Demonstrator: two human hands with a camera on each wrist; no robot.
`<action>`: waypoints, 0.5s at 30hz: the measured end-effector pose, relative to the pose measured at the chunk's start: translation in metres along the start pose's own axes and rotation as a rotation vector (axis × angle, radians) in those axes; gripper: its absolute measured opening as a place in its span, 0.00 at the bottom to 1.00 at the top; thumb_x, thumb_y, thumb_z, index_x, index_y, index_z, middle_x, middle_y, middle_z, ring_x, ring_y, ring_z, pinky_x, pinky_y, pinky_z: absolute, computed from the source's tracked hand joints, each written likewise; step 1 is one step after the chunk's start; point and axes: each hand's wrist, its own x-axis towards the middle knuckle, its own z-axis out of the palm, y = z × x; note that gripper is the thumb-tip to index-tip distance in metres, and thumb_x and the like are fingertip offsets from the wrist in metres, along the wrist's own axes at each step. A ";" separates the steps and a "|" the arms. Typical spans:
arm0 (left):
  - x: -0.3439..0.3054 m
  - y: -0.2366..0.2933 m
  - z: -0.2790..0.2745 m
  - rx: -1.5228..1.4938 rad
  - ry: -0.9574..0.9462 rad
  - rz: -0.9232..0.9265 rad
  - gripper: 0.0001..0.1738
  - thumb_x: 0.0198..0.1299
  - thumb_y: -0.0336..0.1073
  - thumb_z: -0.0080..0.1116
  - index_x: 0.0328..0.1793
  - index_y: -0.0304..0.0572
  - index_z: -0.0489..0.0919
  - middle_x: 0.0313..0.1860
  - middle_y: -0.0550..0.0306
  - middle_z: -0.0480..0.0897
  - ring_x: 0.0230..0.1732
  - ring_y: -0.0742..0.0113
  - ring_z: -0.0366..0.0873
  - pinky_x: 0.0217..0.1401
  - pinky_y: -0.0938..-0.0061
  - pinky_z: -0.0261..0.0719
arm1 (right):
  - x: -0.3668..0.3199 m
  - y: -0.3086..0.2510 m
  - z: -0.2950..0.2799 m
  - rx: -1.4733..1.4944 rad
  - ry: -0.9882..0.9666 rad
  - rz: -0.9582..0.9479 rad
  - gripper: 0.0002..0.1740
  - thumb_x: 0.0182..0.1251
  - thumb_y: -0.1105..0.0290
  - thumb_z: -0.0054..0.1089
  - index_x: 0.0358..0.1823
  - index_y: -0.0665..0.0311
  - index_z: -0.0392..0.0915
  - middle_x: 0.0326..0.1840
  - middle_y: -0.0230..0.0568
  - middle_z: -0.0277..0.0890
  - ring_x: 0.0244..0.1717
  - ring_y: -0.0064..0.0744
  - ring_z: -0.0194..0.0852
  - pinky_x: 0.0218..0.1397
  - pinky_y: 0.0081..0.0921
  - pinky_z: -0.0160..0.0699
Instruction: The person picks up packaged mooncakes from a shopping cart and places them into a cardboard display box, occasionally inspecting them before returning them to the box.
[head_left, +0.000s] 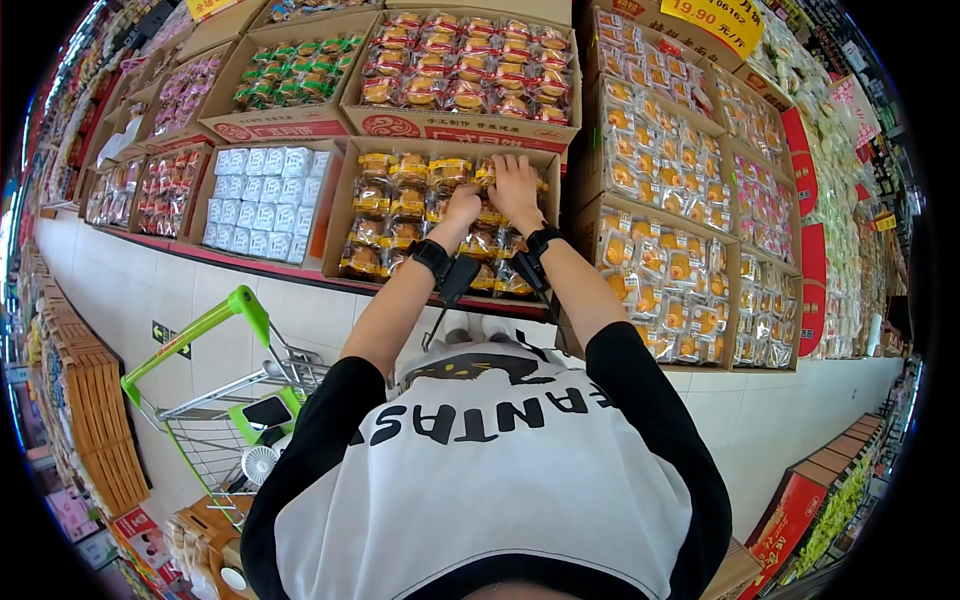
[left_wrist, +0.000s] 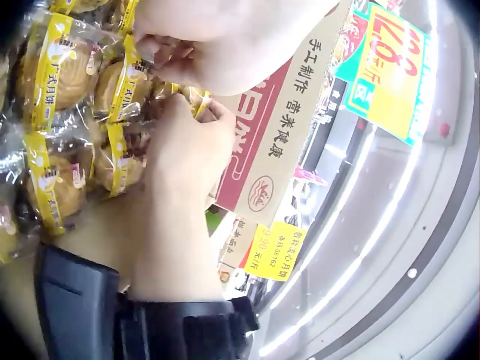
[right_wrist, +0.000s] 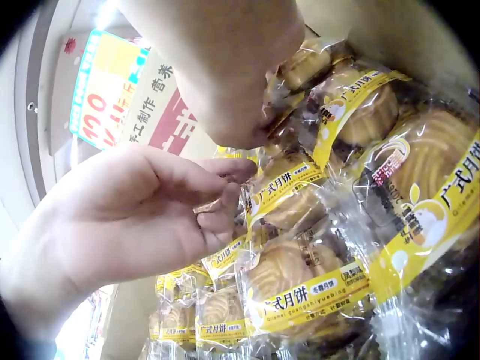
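Both hands reach into a cardboard box [head_left: 345, 190] of mooncakes in clear wrappers with yellow bands. My left hand [head_left: 462, 205] is near the middle of the box, fingers bent at a wrapped mooncake [right_wrist: 289, 191]. To its right and slightly farther back, my right hand [head_left: 516, 190] lies over another wrapped mooncake [head_left: 486, 172]. In the left wrist view, thumb and fingers of the right hand [left_wrist: 187, 139] are around a yellow-banded packet [left_wrist: 199, 101]. The left hand [right_wrist: 142, 217] shows its palm in the right wrist view. Other packets partly hide the fingertips.
Boxes of red-banded [head_left: 465, 65] and green-banded pastries [head_left: 300, 70] stand behind. White packets [head_left: 265, 200] fill the box at left, and clear packs [head_left: 665, 275] lie at right. A green-handled shopping cart [head_left: 195, 340] stands on the floor at left.
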 end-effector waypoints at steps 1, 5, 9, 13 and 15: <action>0.000 0.002 0.000 -0.073 -0.024 -0.032 0.27 0.54 0.22 0.37 0.63 0.27 0.61 0.66 0.41 0.58 0.66 0.52 0.56 0.61 0.71 0.59 | 0.000 -0.001 -0.001 0.000 0.000 -0.001 0.31 0.41 0.68 0.63 0.52 0.62 0.66 0.47 0.41 0.66 0.50 0.45 0.59 0.49 0.40 0.64; -0.003 0.010 0.001 -0.126 -0.052 -0.097 0.29 0.52 0.21 0.39 0.65 0.26 0.58 0.65 0.42 0.60 0.64 0.55 0.59 0.58 0.74 0.60 | -0.001 -0.002 -0.003 0.014 -0.021 0.007 0.32 0.43 0.64 0.61 0.54 0.62 0.66 0.50 0.41 0.66 0.52 0.44 0.57 0.51 0.43 0.61; 0.004 0.001 0.002 -0.231 -0.022 -0.138 0.32 0.50 0.20 0.42 0.66 0.27 0.57 0.66 0.42 0.59 0.62 0.56 0.60 0.57 0.75 0.60 | -0.003 -0.001 0.000 0.018 -0.008 0.000 0.32 0.44 0.64 0.61 0.54 0.62 0.66 0.50 0.41 0.66 0.52 0.44 0.57 0.52 0.44 0.60; -0.012 0.013 0.007 -0.306 0.076 -0.098 0.32 0.50 0.20 0.43 0.66 0.28 0.56 0.66 0.45 0.58 0.63 0.57 0.59 0.58 0.74 0.60 | -0.004 -0.005 0.000 -0.011 0.021 -0.006 0.31 0.45 0.64 0.60 0.54 0.62 0.66 0.50 0.41 0.66 0.52 0.43 0.57 0.52 0.44 0.59; -0.014 0.011 0.009 -0.298 0.089 -0.065 0.32 0.51 0.21 0.43 0.66 0.29 0.56 0.66 0.45 0.58 0.63 0.58 0.59 0.58 0.73 0.60 | -0.005 -0.005 -0.002 0.003 0.033 -0.003 0.30 0.45 0.65 0.60 0.54 0.62 0.65 0.50 0.41 0.66 0.51 0.43 0.57 0.52 0.44 0.59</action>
